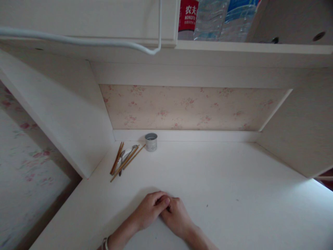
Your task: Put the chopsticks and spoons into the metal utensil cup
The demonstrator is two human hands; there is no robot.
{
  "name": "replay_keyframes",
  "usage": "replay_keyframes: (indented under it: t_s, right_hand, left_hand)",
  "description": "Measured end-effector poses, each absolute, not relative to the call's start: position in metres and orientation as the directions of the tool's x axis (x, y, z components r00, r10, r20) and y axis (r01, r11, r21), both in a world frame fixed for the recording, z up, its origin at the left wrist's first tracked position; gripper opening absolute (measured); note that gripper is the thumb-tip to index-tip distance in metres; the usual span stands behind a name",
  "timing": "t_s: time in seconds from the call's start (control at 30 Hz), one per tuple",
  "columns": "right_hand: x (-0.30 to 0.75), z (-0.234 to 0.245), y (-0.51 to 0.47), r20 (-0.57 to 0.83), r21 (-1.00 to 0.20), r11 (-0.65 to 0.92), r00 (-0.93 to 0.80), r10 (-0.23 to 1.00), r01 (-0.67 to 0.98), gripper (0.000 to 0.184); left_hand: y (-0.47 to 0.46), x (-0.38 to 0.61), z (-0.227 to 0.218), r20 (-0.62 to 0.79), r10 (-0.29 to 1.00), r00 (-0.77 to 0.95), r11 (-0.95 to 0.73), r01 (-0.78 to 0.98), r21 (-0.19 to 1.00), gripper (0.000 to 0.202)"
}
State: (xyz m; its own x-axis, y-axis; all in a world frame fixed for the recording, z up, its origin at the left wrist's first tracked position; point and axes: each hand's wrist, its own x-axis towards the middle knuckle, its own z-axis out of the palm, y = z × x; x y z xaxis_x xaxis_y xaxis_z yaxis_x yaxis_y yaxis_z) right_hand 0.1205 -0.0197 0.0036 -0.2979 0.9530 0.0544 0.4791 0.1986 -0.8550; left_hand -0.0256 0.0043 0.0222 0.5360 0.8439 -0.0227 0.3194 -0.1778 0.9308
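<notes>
Head view: left hand [151,210] and right hand [177,217] rest empty, fingers loosely overlapping, on a white desk [221,180]; ahead-left of them, wooden chopsticks [116,159] and spoons [134,147] lie loose beside a perforated metal holder [151,142].

White desk [221,180], left hand [149,208] & right hand [177,215] resting on it, touching, wooden chopsticks [116,160] w/ metal spoons [126,152] well beyond hands, to left, small metal cup [151,142] upright just past those

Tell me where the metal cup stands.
Head view: the metal cup stands at the back edge of the desk, left of centre, just right of the chopsticks.
</notes>
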Motion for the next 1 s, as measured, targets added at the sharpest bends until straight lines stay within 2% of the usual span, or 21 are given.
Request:
replay_keyframes:
  t_s: [0.23,1.0]
  right_hand:
    - [0.1213,0.0034,-0.0197,0.024,-0.835,0.187,-0.305,0.952,0.517,0.033]
    - [0.1207,0.0031,-0.0193,0.074,-0.848,0.218,-0.300,0.951,0.483,0.035]
  left_hand:
    - [0.0043,-0.0255,0.0215,-0.038,0.843,0.536,-0.164,0.325,0.931,0.044]
    - [0.0048,-0.0260,0.0220,-0.024,0.844,0.536,-0.185,0.332,0.925,0.042]
